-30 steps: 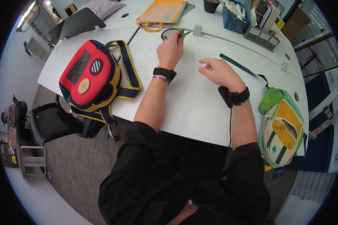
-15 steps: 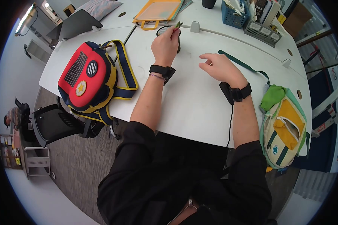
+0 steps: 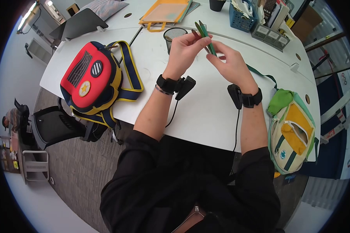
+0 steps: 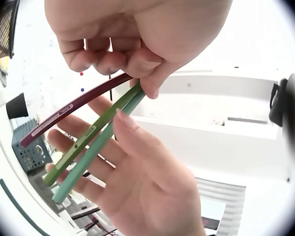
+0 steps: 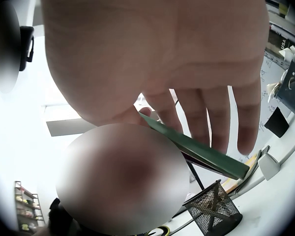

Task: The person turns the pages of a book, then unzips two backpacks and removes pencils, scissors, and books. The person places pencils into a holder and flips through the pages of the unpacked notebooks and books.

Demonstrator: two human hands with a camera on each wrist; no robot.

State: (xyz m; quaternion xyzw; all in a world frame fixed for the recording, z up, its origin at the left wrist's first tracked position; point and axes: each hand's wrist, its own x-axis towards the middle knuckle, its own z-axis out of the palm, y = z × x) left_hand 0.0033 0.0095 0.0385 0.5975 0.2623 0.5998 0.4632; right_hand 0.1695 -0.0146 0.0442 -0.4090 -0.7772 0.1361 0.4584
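Observation:
My left hand (image 3: 181,54) pinches three pencils at one end, between thumb and fingers. They are a maroon pencil (image 4: 73,107), a green pencil (image 4: 91,132) and a teal pencil (image 4: 86,164), fanned apart in the left wrist view. My right hand (image 3: 235,66) is beside them, its fingers extended behind the pencils and its thumb tip right at the teal one. In the right wrist view those fingers are nearly straight and spread. Just beyond my left hand stands a black mesh pencil cup (image 5: 214,209), partly hidden by the hand in the head view.
A red backpack (image 3: 85,77) stands at the left of the white table (image 3: 206,116); a cream and green backpack (image 3: 293,136) lies at the right edge. Farther back are yellow folders (image 3: 165,13), a black pot (image 3: 217,4), a blue basket (image 3: 243,21) and a grey organizer (image 3: 270,39).
My left hand has come away from the mesh cup, rightward, with the pencils, and turned over. My right hand has moved slightly up and met it at the pencils.

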